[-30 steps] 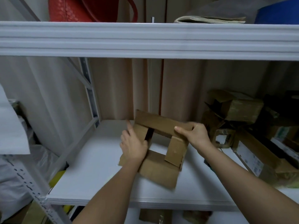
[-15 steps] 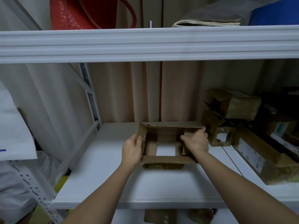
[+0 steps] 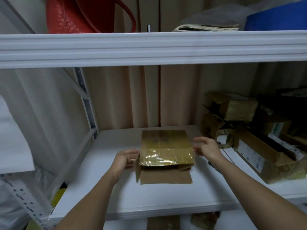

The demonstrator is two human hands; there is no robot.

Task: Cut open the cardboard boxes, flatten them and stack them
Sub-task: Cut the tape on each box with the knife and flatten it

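A brown cardboard box (image 3: 166,146) lies on the white shelf (image 3: 103,180), pressed partly flat, with glossy tape across its near face and a loose flap spread toward me. My left hand (image 3: 125,158) is at the box's left edge, fingers loosely bent, fingertips at or just touching the side flap. Just off the right edge is my right hand (image 3: 206,147), fingers relaxed and blurred, with a small gap to the cardboard. Neither hand grips anything.
Several crumpled and taped cardboard boxes (image 3: 232,112) pile up at the shelf's right end, with a long box (image 3: 259,155) in front. An upper shelf beam (image 3: 149,47) crosses overhead, carrying a red bag (image 3: 79,15). More cardboard shows on the level below.
The box was held up open between both hands; now it lies turned over on the shelf with its taped side up. Both hands have come off to its sides.
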